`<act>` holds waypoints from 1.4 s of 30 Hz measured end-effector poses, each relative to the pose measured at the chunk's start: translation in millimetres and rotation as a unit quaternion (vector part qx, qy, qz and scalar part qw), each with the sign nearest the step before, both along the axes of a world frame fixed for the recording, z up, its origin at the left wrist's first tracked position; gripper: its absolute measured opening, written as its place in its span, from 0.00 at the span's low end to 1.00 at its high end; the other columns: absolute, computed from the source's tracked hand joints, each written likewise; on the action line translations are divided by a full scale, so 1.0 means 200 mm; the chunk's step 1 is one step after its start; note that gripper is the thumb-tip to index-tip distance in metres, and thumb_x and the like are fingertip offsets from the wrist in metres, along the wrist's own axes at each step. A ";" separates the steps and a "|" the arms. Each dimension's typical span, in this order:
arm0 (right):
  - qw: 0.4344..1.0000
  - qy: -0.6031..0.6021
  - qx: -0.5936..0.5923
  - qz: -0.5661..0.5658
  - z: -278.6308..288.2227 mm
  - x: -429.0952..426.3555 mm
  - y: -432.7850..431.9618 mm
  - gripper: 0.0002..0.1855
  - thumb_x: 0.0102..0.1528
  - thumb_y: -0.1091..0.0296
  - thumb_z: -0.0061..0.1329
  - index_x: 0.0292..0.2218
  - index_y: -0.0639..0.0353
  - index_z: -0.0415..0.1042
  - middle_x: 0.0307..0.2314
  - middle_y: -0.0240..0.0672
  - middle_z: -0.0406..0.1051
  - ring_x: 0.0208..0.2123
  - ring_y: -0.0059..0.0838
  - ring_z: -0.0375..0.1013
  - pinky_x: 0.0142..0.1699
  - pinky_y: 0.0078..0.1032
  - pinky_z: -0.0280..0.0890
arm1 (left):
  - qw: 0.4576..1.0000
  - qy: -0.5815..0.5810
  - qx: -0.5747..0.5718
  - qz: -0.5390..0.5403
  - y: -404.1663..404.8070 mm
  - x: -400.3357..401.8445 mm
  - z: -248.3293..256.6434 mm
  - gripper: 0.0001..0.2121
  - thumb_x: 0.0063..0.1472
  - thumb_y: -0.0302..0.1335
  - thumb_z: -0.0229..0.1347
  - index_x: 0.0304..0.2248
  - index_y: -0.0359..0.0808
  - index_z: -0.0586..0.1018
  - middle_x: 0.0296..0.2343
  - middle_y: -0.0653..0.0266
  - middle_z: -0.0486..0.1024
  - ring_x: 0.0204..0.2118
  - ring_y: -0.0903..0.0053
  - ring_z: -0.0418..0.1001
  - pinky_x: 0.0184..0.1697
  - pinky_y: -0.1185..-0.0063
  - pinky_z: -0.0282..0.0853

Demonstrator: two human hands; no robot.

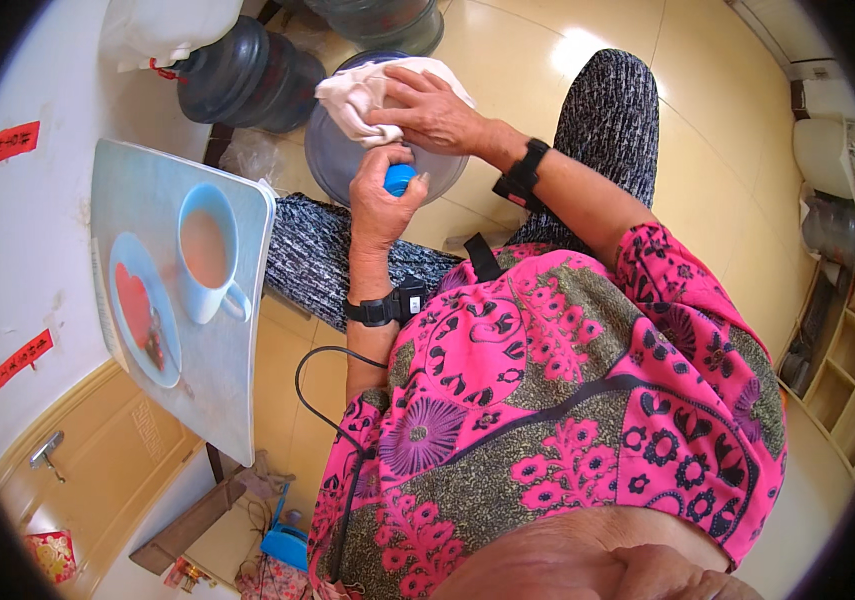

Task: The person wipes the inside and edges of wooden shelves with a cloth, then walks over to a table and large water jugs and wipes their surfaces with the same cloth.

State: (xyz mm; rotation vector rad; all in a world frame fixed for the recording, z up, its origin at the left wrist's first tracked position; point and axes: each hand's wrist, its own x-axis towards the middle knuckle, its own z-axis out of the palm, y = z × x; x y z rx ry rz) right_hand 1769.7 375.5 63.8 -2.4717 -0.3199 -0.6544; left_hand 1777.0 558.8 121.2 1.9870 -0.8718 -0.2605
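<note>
A large translucent water jug point(337, 161) stands or leans on the floor between the knees, its blue cap point(400, 180) towards me. My left hand point(386, 195) is closed around its neck, with the thumb beside the cap. Farther out, my right hand point(435, 112) lies flat with fingers spread over a crumpled white cloth point(356, 101), pressing it onto the jug's upper side. The cloth hides part of the jug and some of my right fingertips. Both wrists wear black straps carrying small devices.
More water jugs point(247, 75) lie or stand at the far left by the wall. A small table point(194, 375) with a printed cup picture is close on my left. Black cable point(303, 375) loops beside the left arm. Wooden shelving point(840, 367) runs along the right.
</note>
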 end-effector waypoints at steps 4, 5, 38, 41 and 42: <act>0.998 -0.005 -0.062 0.008 0.04 0.23 0.04 0.22 0.53 0.62 0.48 0.50 0.31 0.67 0.47 0.31 0.65 0.55 0.41 0.61 0.50 0.47 0.59 | 1.000 0.009 -0.003 -0.012 0.00 0.01 -0.02 0.13 0.46 0.24 0.60 0.33 0.31 0.76 0.35 0.58 0.76 0.38 0.70 0.75 0.46 0.75 0.68; 0.997 0.010 -0.075 -0.002 0.03 0.27 0.05 0.20 0.54 0.60 0.46 0.49 0.32 0.67 0.46 0.30 0.65 0.53 0.39 0.63 0.48 0.47 0.60 | 1.000 0.005 -0.002 -0.021 -0.01 0.00 -0.03 0.13 0.46 0.24 0.60 0.34 0.31 0.76 0.35 0.58 0.76 0.38 0.70 0.74 0.46 0.75 0.68; 0.988 0.156 -0.019 0.012 0.10 0.29 -0.05 0.22 0.54 0.58 0.46 0.51 0.38 0.69 0.49 0.38 0.65 0.54 0.40 0.63 0.50 0.47 0.60 | 0.998 0.004 -0.031 -0.061 -0.02 -0.03 -0.03 0.12 0.44 0.26 0.60 0.31 0.32 0.76 0.35 0.55 0.76 0.44 0.62 0.74 0.49 0.71 0.67; 0.988 0.121 -0.084 0.046 -0.08 0.36 -0.21 0.24 0.54 0.54 0.44 0.50 0.52 0.69 0.47 0.45 0.68 0.48 0.46 0.69 0.45 0.42 0.69 | 0.997 0.016 -0.045 -0.053 -0.05 -0.03 -0.03 0.13 0.44 0.26 0.61 0.31 0.32 0.77 0.35 0.54 0.76 0.45 0.61 0.74 0.50 0.70 0.68; 0.979 0.178 0.100 -0.007 -0.11 0.33 -0.22 0.23 0.55 0.54 0.42 0.48 0.56 0.69 0.45 0.46 0.69 0.48 0.47 0.69 0.48 0.40 0.68 | 0.998 0.023 -0.046 -0.044 -0.05 -0.03 -0.03 0.13 0.44 0.26 0.60 0.31 0.32 0.77 0.35 0.54 0.77 0.45 0.61 0.74 0.50 0.71 0.67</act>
